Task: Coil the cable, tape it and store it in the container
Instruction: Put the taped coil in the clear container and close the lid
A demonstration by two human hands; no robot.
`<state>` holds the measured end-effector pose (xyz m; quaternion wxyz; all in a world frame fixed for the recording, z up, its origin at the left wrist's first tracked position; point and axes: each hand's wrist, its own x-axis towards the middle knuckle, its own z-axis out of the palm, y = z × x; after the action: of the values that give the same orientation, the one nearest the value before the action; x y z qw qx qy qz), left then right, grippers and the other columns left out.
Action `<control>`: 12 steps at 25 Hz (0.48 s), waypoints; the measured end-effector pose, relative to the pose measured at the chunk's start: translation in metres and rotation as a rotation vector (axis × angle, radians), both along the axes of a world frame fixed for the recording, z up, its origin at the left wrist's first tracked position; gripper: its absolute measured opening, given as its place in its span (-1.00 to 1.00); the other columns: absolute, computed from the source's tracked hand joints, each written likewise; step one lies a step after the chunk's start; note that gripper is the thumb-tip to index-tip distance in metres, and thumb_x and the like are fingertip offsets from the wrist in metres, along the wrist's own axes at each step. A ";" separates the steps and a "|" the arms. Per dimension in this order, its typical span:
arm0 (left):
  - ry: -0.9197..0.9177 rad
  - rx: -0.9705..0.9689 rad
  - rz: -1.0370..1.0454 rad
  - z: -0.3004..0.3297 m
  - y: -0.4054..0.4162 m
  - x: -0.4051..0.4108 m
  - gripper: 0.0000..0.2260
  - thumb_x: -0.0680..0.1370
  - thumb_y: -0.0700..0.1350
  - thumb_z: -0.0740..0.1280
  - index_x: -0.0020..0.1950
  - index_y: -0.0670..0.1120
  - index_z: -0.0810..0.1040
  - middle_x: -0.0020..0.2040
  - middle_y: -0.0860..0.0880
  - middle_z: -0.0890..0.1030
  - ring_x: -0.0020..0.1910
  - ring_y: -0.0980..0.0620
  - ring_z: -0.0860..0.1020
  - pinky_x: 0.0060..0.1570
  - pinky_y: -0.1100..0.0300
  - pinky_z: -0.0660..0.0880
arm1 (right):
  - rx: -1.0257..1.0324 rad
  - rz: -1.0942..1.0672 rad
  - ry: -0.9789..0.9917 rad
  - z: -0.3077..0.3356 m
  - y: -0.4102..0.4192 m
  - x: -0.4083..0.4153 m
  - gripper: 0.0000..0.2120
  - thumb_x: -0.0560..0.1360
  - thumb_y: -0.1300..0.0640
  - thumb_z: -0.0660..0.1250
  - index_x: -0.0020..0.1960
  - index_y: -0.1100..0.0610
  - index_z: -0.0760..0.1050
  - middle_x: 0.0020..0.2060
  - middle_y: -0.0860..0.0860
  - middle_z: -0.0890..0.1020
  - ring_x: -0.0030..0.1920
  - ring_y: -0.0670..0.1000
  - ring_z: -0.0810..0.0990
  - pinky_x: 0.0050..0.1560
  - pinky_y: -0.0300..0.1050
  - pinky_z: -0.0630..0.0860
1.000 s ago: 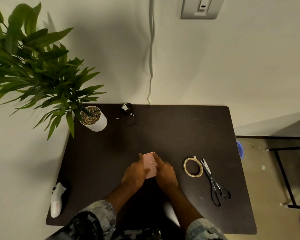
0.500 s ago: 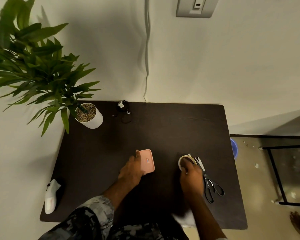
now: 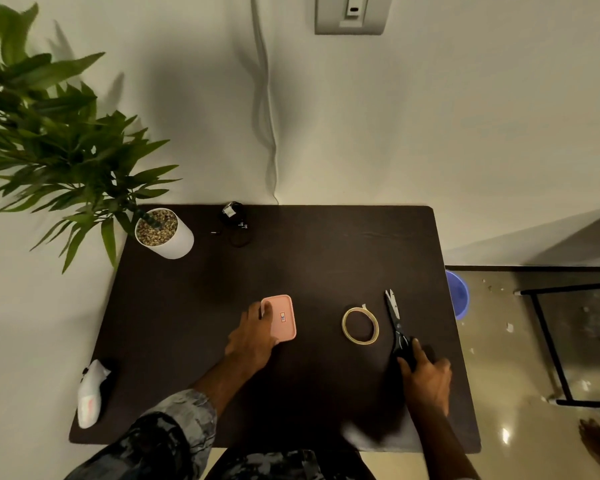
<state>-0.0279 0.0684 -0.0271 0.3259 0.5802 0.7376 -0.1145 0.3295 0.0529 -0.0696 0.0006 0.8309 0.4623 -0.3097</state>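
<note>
Dark rectangular table (image 3: 326, 258) set against a pale wall, seen from above. At its far left corner, a leafy plant (image 3: 49, 140) rising from a white pot (image 3: 167, 239) filled with pebbles. On the left edge near the front, a white object (image 3: 90, 393), partly over the rim; its nature cannot be told. Beyond the right edge, on the floor, a blue bowl (image 3: 458, 292), partly hidden by the table.

Left hand (image 3: 253, 337): palm down, fingers spread over the left and near edges of the pink container (image 3: 283, 318), which lies flat with its lid on near the table's centre. Right hand (image 3: 426, 375): closed over the black handles of the scissors (image 3: 395, 317), whose blades point away from the person and appear slightly parted at the tips. Both forearms bare; a patterned sleeve (image 3: 167, 431) shows on the left arm.

Roll of clear tape (image 3: 360, 324): lying flat between container and scissors, just beside the blades, a loose end sticking out at its far side.

Black cable (image 3: 236, 226): a small loose bundle at the far edge of the table, right of the pot, well apart from both hands and from the container.
</note>
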 end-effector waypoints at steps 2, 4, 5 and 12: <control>0.020 0.053 -0.045 0.001 -0.002 0.007 -0.32 0.63 -0.03 0.28 0.65 -0.12 0.04 0.63 -0.11 0.11 0.54 -0.13 0.24 0.41 -0.09 0.39 | 0.010 -0.005 0.029 0.002 0.016 -0.004 -0.41 0.60 -0.07 0.40 0.60 -0.06 0.36 0.29 0.30 0.41 0.34 0.37 0.42 0.41 0.24 0.43; 0.039 0.090 -0.063 -0.001 -0.006 0.015 -0.38 0.64 -0.04 0.27 0.63 -0.13 0.11 0.63 -0.11 0.14 0.53 -0.13 0.26 0.40 -0.06 0.42 | 0.020 0.001 0.037 0.002 0.028 -0.003 -0.42 0.61 -0.07 0.39 0.60 -0.06 0.36 0.30 0.30 0.42 0.35 0.37 0.43 0.40 0.24 0.44; 0.054 0.091 -0.064 -0.002 -0.007 0.019 -0.40 0.64 -0.04 0.27 0.63 -0.13 0.13 0.64 -0.11 0.14 0.52 -0.13 0.26 0.40 -0.06 0.43 | 0.024 0.010 0.036 0.002 0.032 -0.002 -0.42 0.61 -0.07 0.39 0.60 -0.05 0.36 0.30 0.30 0.43 0.35 0.37 0.44 0.40 0.24 0.46; 0.091 0.160 -0.054 -0.006 -0.012 0.039 -0.53 0.65 -0.03 0.25 0.56 0.03 0.33 0.62 -0.09 0.19 0.52 -0.11 0.28 0.36 -0.02 0.45 | 0.072 -0.002 0.024 0.012 0.044 -0.009 -0.39 0.59 -0.19 0.36 0.59 -0.09 0.32 0.28 0.21 0.40 0.24 0.31 0.57 0.23 0.24 0.58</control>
<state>0.0106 0.0560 -0.0335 0.2415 0.6184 0.7424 -0.0902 0.3205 0.0964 -0.0575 -0.0352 0.8270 0.4725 -0.3026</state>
